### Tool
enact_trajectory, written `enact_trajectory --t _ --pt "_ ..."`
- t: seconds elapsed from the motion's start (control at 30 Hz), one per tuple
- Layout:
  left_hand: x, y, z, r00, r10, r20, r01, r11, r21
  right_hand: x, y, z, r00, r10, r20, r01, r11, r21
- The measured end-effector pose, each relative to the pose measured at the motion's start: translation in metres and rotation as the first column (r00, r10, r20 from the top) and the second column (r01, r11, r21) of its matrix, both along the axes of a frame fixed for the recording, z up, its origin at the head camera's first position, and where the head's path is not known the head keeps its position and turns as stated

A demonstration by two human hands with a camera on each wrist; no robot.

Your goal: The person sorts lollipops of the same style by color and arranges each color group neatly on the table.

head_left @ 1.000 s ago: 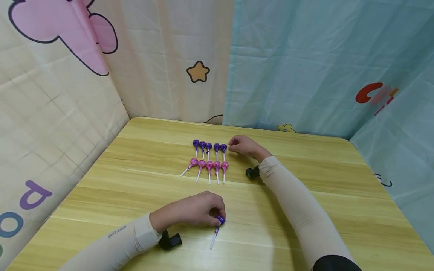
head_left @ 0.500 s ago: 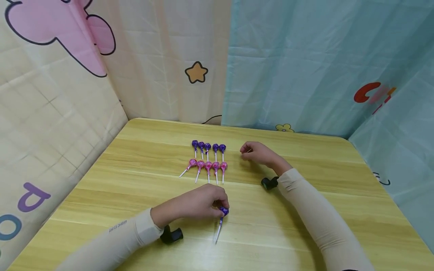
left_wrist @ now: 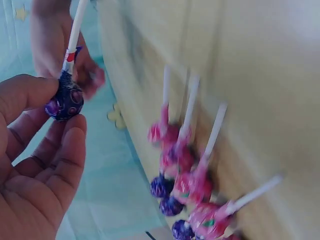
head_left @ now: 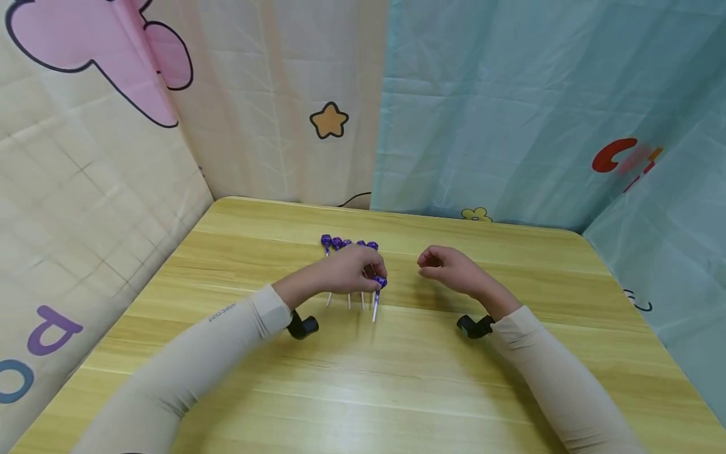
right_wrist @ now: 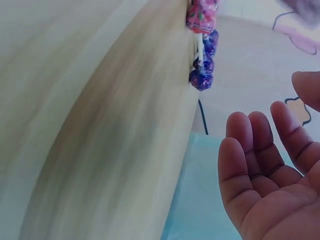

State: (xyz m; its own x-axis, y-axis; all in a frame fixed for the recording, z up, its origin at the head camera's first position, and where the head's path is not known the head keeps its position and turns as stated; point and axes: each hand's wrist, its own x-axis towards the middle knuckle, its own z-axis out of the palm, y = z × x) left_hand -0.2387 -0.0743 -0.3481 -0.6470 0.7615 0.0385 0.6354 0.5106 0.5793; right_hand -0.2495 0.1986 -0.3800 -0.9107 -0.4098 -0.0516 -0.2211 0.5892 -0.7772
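Head view puts the left hand [head_left: 346, 271] right over the rows of lollipops [head_left: 347, 243], pinching a purple lollipop [head_left: 379, 282] by its wrapped head at the right end of those rows. Its white stick points back toward the person, parallel to the sticks already lying on the counter [head_left: 408, 378]. Left wrist view shows thumb and fingers curled round the candy head [left_wrist: 64, 101]. The right hand [head_left: 450, 270] hangs just right of the rows, loosely curled and holding nothing, slightly farther from the lollipop.
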Motion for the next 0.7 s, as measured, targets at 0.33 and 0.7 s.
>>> enact_trajectory --t 0.33,0.7 --pt "-0.065 0.016 0.008 0.998 0.057 -0.009 -0.057 0.998 0.027 0.015 0.014 0.008 1.000 0.013 0.001 -0.013 1.000 -0.004" --pt "-0.115 0.034 -0.010 0.997 0.009 -0.083 -0.021 0.988 -0.152 0.019 0.025 0.002 1.000 -0.004 0.016 0.004 1.000 -0.008"
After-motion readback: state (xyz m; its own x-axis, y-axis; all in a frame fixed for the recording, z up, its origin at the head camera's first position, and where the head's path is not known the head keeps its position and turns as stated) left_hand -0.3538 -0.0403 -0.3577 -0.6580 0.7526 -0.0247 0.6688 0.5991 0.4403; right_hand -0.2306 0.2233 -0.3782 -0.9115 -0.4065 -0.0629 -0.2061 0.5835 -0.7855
